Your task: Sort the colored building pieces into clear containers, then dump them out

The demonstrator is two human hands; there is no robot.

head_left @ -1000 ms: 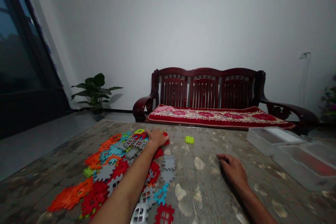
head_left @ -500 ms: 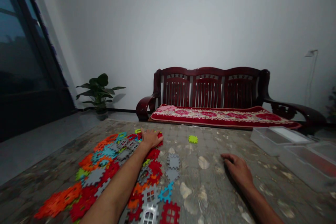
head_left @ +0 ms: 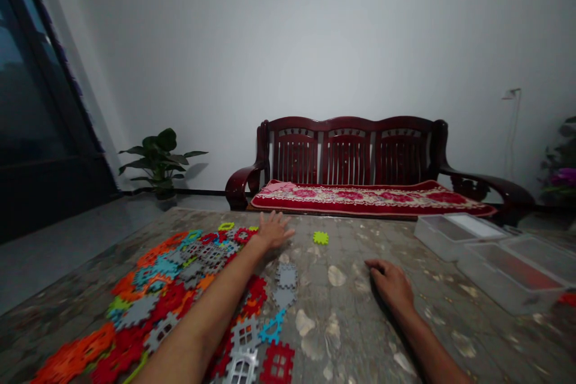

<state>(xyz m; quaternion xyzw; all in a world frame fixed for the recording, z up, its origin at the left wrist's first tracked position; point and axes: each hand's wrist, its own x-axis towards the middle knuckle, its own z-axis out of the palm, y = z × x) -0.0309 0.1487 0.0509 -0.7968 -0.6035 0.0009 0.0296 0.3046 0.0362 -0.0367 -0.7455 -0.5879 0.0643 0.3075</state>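
Observation:
My left hand (head_left: 273,231) reaches out with its fingers spread, at the far right edge of a spread of interlocking plastic tiles (head_left: 168,273) in red, orange, blue, grey and green. I see nothing in it. Just right of its fingertips lies a lone lime-green tile (head_left: 321,237). My right hand (head_left: 390,283) rests on the patterned tabletop (head_left: 355,324), its fingers loosely curled and partly hidden. Between the hands are joined grey tiles (head_left: 285,285). Nearer are a blue tile with a triangular opening (head_left: 272,327) and a red window tile (head_left: 278,363).
Clear plastic boxes (head_left: 508,270) stand on the table at the right, one with something red inside. Behind the table is a dark wooden bench (head_left: 346,153) with a red patterned cover (head_left: 373,198). A potted plant (head_left: 162,162) stands at the back left.
My left hand has moved right, off the tiles' upper edge toward the lime-green tile, and its fingers are spread wider. The view has turned slightly right; my right hand stays on the table.

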